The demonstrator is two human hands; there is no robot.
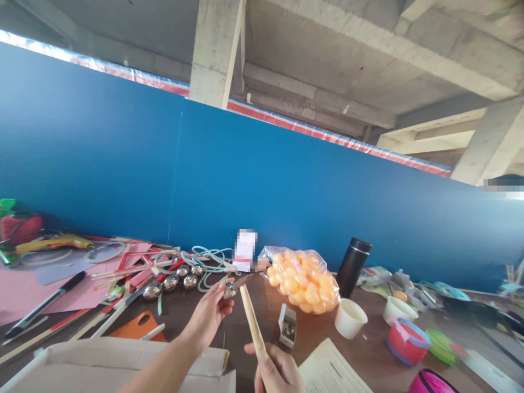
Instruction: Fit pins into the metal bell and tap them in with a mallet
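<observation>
While the left hand (pixel 215 308) pinches a shiny metal ball (pixel 230 291) at its fingertips, the right hand (pixel 276 371) is wrapped around the lower part of a pale wooden stick (pixel 254 322). The two hands are apart, and the stick tilts up and away from the right one, its upper end near the ball but with a gap between them. Both things are held above the dark worktop (pixel 372 355).

Just beyond and to the left of the left hand sit five more metal balls (pixel 190 281), with a looped pale cord (pixel 208 259) behind them. Farther left of that hand lie thin rods, pink paper (pixel 92 292), a black pen (pixel 49 305) and a yellow glue gun (pixel 55 243). Nearer, beside the left forearm, are an orange sheet (pixel 131 326) and a piece of cardboard (pixel 94 360).

Ahead of the right hand and a little to its right stands a small open box (pixel 287 327) with small metallic pieces inside, too small to make out. Beyond the box rests a clear bag of orange balls (pixel 303 281), and to the right of the bag a black bottle (pixel 354 267) stands behind a white cup (pixel 351 318). Close to the right hand, on its right, lies a printed sheet (pixel 333 371). A blue partition (pixel 286 180) rises beyond both hands.
</observation>
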